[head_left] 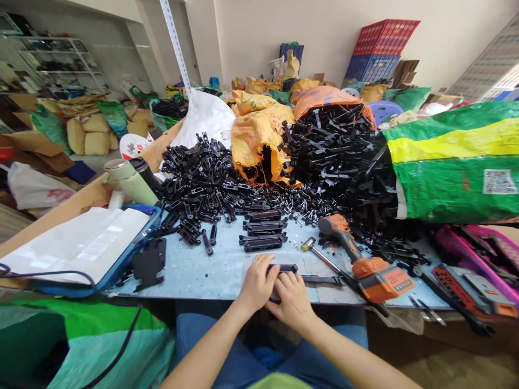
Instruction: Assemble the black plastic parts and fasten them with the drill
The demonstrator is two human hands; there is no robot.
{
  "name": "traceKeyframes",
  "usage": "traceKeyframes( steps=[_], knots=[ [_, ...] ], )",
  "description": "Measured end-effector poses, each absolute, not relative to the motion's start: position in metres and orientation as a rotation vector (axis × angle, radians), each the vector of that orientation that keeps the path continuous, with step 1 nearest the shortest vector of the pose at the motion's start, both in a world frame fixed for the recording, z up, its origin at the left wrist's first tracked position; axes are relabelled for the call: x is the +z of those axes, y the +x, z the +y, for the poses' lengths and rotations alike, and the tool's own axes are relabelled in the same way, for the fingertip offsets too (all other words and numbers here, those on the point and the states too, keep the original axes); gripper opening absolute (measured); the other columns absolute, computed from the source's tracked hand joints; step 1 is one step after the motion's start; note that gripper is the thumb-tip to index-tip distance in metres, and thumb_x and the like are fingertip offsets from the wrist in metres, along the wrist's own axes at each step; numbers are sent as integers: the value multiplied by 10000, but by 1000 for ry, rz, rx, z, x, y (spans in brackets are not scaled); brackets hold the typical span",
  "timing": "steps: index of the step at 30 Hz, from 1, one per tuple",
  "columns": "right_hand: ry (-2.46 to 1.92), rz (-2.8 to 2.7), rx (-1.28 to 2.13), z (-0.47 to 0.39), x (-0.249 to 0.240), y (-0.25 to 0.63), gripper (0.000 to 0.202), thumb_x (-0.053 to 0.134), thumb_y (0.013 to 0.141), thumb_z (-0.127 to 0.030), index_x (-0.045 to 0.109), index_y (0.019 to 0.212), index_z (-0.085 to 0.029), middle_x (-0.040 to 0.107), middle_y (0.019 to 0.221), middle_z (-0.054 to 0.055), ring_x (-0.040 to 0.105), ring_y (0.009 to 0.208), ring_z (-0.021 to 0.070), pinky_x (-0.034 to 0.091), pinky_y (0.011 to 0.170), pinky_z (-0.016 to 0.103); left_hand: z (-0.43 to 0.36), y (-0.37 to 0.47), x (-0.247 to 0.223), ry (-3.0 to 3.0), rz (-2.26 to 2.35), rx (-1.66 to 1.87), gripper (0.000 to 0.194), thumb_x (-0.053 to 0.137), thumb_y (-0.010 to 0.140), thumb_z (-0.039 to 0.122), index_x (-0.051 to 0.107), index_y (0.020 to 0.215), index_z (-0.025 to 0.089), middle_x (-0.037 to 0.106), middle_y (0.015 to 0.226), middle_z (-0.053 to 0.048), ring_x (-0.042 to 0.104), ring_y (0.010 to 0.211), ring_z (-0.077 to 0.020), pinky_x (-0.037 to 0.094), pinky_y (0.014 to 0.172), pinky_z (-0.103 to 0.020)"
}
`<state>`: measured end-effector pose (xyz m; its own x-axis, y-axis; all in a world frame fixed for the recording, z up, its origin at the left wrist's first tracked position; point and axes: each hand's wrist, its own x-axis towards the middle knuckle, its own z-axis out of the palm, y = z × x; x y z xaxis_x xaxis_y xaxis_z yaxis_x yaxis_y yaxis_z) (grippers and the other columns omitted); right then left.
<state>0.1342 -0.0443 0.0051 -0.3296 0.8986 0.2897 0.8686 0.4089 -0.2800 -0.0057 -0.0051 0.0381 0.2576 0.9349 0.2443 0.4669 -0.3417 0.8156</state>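
Note:
At the table's front edge, my left hand (257, 281) and my right hand (292, 300) are side by side, fingers bent around a black plastic part (287, 268). Its right end shows past my right fingers; the rest is hidden under both hands. A long black piece (322, 279) lies just right of them. Beyond my hands, several assembled black parts (264, 241) are stacked in a row. A hammer (324, 256) lies to the right, beside an orange cordless drill (365, 265).
Behind are a heap of black links (203, 178), scattered metal pins (294, 205), an orange sack (259, 129) and a green sack (458, 156). At left stand a green bottle (132, 181) and a blue tray (141, 232). A pink basket (482, 237) is at right.

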Motion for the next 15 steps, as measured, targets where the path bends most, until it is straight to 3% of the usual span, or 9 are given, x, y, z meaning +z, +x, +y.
traceKeyframes(
  steps=[3,7,15],
  knots=[
    [-1443,-2320,112,-48,-14,126,337,599,737,-407,629,977,-172,610,912,132,473,877,280,330,721,396,5,8,29,2020,1053,804,425,388,886,399,507,1235,186,558,1211,-114,457,1154,-256,281,1016,-433],
    [-1410,-2342,206,-47,-21,128,291,573,756,-332,619,1003,-183,624,932,106,482,870,259,317,716,378,6,13,18,2095,1034,708,484,317,902,446,449,1291,190,580,1173,-108,500,1076,-248,309,978,-426],
    [-1407,-2466,286,-38,-2,141,159,489,831,-246,605,920,-187,605,902,67,474,832,211,324,718,354,7,8,22,2220,990,652,504,279,909,461,433,1300,183,550,1213,-122,474,1113,-252,311,971,-427]
  ],
)
